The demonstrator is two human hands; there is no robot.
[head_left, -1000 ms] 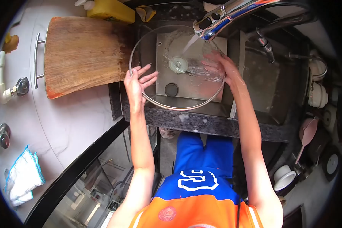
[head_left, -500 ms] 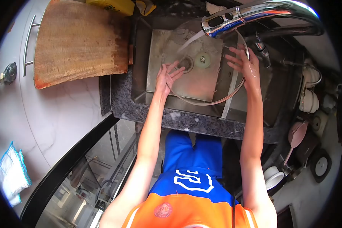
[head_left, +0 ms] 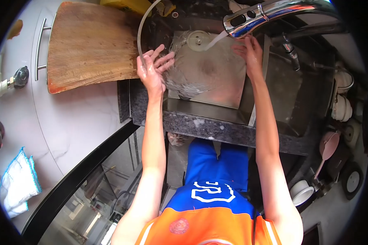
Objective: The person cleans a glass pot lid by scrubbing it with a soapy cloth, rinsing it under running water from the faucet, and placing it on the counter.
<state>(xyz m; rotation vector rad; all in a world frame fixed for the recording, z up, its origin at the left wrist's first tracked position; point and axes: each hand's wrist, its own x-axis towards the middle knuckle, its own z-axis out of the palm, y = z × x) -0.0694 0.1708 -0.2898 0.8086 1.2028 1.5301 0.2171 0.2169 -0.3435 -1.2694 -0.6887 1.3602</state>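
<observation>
A clear glass pot lid (head_left: pixel 200 67) with a thin metal rim and a pale round knob (head_left: pixel 198 41) is held over the sink, water spreading across it. My left hand (head_left: pixel 153 73) supports the lid's left edge, the rim passing by the thumb and the fingers spread. At the lid's right side, just below the faucet head, my right hand (head_left: pixel 251 55) has bent fingers against the edge; its exact grip is partly hidden. From the chrome faucet (head_left: pixel 249 22) a stream of water (head_left: pixel 216 41) falls beside the knob.
The dark stone sink (head_left: pixel 216 130) has a metal plate and a divider (head_left: pixel 257 90) leading to a right basin. A wooden cutting board (head_left: pixel 94 45) lies at the left. White bowls (head_left: pixel 341 106) and a pink ladle-like utensil (head_left: pixel 329 147) are at the right.
The lid has shifted and tilted, its left rim now higher and the knob farther left. My left hand moved left; my right hand moved slightly left, closer under the faucet.
</observation>
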